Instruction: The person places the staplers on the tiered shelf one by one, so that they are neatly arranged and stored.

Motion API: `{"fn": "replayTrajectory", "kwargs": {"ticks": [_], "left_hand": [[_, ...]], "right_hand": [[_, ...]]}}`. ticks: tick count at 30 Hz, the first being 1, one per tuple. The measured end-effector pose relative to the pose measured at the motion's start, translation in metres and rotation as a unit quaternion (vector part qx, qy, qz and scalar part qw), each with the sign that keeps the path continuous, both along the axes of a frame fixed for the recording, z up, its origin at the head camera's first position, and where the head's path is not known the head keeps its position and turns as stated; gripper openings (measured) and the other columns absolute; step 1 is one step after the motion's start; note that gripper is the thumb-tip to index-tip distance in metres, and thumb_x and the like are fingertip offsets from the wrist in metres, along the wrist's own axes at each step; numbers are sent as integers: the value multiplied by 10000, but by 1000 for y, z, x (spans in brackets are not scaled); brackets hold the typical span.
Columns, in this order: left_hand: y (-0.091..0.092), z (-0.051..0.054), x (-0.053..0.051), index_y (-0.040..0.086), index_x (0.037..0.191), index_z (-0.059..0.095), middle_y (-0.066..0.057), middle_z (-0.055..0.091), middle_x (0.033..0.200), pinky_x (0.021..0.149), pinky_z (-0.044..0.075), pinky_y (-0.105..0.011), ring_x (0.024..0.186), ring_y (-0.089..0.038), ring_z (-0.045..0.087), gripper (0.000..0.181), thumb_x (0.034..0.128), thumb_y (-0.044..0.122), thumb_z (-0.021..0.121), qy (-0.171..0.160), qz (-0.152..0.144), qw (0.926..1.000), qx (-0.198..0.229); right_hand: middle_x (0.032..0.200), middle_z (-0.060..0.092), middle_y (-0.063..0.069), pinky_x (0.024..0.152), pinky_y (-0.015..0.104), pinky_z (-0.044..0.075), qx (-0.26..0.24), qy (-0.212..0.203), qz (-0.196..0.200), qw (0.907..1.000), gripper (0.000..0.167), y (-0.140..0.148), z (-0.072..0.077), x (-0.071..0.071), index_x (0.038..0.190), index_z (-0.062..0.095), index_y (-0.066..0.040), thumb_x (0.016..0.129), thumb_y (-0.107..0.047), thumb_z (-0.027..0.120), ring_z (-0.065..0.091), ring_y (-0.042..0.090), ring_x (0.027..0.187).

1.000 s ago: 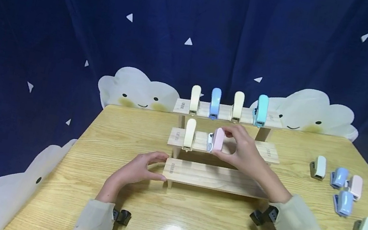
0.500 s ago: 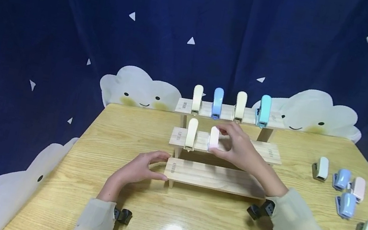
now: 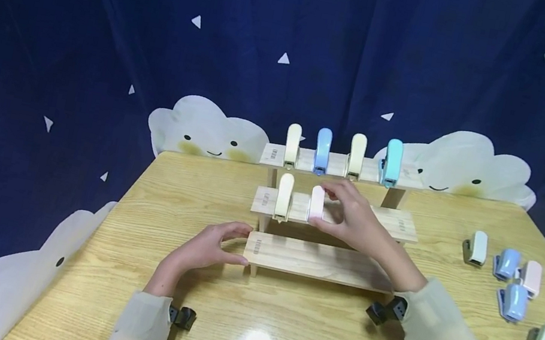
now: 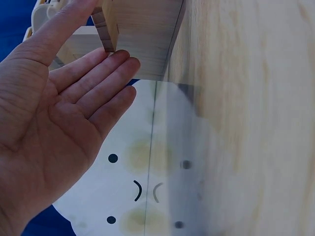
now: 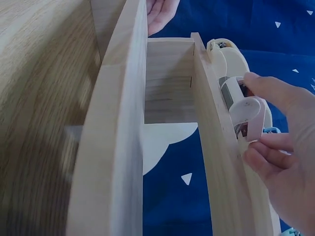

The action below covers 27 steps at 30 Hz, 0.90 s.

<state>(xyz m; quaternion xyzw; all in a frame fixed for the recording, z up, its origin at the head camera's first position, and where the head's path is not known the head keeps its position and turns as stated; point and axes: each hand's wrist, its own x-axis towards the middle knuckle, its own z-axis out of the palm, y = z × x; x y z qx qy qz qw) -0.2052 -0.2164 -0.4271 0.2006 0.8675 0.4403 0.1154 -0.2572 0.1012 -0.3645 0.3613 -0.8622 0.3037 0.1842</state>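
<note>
My right hand (image 3: 354, 218) pinches a pale pink stapler (image 3: 317, 204) between thumb and fingers on the middle tier of a wooden three-tier rack (image 3: 322, 261). In the right wrist view this stapler (image 5: 247, 115) stands on the tier, side-on, with the thumb at one end and fingertips at the other. Just left of it stands a cream stapler (image 3: 283, 196). My left hand (image 3: 206, 246) is at the left end of the bottom tier, fingers and thumb spread to its corners. The left wrist view shows that hand (image 4: 64, 113) with straight fingers by the wood.
The top tier bears a blue stapler (image 3: 322, 150), a turquoise one and two cream ones. Loose staplers lie on the table (image 3: 180, 196) at the right: white (image 3: 477, 247), blue (image 3: 507, 264), pink (image 3: 531, 278), another blue and another white. A dark blue curtain hangs behind.
The pink stapler, earlier held at an angle above the middle tier, has been turned straight and set down beside the cream one. My right hand keeps its grip; the left hand stays put.
</note>
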Motion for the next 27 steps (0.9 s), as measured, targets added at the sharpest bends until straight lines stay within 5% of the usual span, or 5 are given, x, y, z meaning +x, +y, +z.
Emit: {"fn": "replayTrajectory", "kwargs": {"ticks": [6, 12, 16, 19, 27], "left_hand": [[1, -1, 0, 69, 1430, 465, -106, 533, 1452, 1162, 380, -505, 1369, -324, 482, 764, 792, 312, 809, -16, 46, 10000, -28], [0, 0, 0, 87, 1425, 472, -108, 537, 1448, 1164, 378, -502, 1364, -324, 488, 761, 781, 297, 818, -11, 72, 10000, -10], [0, 1, 0, 93, 1423, 474, -108, 540, 1446, 1166, 376, -502, 1363, -323, 490, 754, 787, 316, 812, 29, 45, 10000, -77], [-1, 2, 0, 89, 1428, 470, -102, 538, 1448, 1173, 365, -503, 1369, -318, 485, 765, 784, 316, 815, 9, 69, 9999, -93], [0, 0, 0, 90, 1439, 461, -92, 532, 1456, 1180, 350, -518, 1377, -314, 474, 773, 790, 320, 813, -46, 106, 9999, -85]], "right_hand": [[1208, 603, 140, 891, 427, 560, -303, 649, 40, 9974, 732, 16, 5, 8, 1327, 553, -22, 696, -191, 883, 623, 283, 1033], [1163, 635, 152, 979, 90, 439, -887, 1221, 112, 9885, 713, 51, 14, 12, 1270, 594, 21, 629, -75, 889, 591, 153, 1065], [1134, 634, 185, 994, 43, 405, -1241, 1296, 15, 9838, 659, 82, 17, 15, 1250, 610, 39, 711, -229, 879, 547, -7, 1076], [1137, 627, 208, 997, 35, 403, -1327, 1329, -289, 9818, 666, 105, 16, 16, 1261, 609, 34, 741, -295, 864, 522, -77, 1108], [1162, 575, 202, 962, -62, 317, -909, 952, -1567, 9788, 790, 164, 4, 17, 1312, 560, 28, 588, 81, 870, 406, -209, 1088]]}}
